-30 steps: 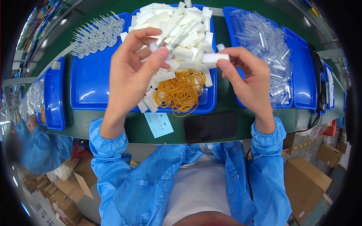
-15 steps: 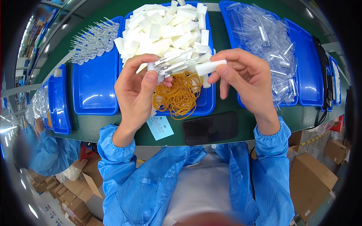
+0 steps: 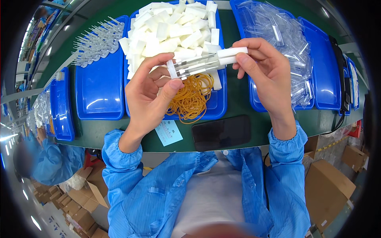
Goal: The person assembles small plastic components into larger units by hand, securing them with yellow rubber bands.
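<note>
My left hand [image 3: 147,93] grips, between thumb and fingers, the white flat end of a bundle of thin metal rods with white parts [image 3: 196,65]. The rods point right. In my right hand [image 3: 265,71], the thumb and fingers pinch a white foam block [image 3: 233,54] by its right end. The block's left end meets the rod tips; whether the tips are inside it, I cannot tell. Under the bundle lies a heap of tan rubber bands [image 3: 192,97]. Behind it are piled many similar white foam blocks [image 3: 166,29].
A blue tray [image 3: 223,101] bears the foam and bands. At left, another blue tray [image 3: 99,93] has rows of white rod-like pieces [image 3: 97,43] behind it. Clear plastic sleeves [image 3: 285,47] fill a tray at right. A phone [image 3: 222,133] and a blue paper slip [image 3: 168,132] lie in front.
The foam block has swung up and right and now lines up with the rods. The bundle has turned so its rods lie side by side, pointing right.
</note>
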Demonstrator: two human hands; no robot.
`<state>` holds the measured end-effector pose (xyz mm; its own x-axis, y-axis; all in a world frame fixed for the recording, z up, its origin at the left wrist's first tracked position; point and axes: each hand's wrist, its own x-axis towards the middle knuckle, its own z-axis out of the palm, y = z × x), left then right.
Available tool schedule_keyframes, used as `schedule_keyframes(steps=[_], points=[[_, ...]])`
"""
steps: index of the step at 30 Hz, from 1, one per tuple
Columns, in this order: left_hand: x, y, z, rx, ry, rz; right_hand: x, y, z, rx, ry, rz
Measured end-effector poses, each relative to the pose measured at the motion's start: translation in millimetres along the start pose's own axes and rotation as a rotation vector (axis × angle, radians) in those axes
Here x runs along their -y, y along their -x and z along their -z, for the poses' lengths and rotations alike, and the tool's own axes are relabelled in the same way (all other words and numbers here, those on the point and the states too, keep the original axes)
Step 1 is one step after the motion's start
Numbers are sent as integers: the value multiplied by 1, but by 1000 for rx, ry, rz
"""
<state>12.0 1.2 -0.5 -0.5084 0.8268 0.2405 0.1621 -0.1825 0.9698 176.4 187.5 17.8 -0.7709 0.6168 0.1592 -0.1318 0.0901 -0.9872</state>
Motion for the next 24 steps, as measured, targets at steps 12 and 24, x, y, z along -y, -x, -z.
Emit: schedule_keyframes(steps=[12,24], points=[[7,-2,10,17,-48,-4,3,0,2,39,1,-52],[8,-3,7,-53,-94,-16,7,3,0,51,99,27]])
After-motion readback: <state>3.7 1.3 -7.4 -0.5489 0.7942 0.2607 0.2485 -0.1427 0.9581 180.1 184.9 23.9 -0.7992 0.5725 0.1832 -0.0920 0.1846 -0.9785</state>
